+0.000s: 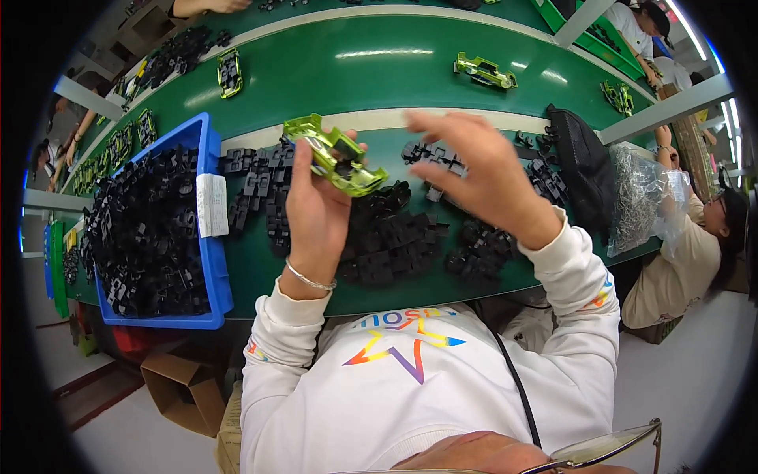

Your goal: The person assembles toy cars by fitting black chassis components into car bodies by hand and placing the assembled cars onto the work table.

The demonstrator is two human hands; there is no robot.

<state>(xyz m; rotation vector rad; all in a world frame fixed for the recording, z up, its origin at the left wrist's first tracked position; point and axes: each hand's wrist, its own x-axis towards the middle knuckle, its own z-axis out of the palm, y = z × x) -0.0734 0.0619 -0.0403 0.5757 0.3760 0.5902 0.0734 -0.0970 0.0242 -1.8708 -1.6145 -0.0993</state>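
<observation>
My left hand is closed around a shiny lime-green toy car body shell, tilted, with dark gaps showing in it. To the right, my right hand hovers with thumb and fingers apart and nothing visible between them. Below and behind that hand lie small black plastic parts on the green table. More black parts are heaped in front of me, between my forearms. Another cluster of black parts lies left of my left hand.
A blue bin full of black parts stands at left. Beyond the table, a green conveyor belt carries more green car shells. At right are a black bag and a clear plastic bag of small metal pieces. A co-worker sits at right.
</observation>
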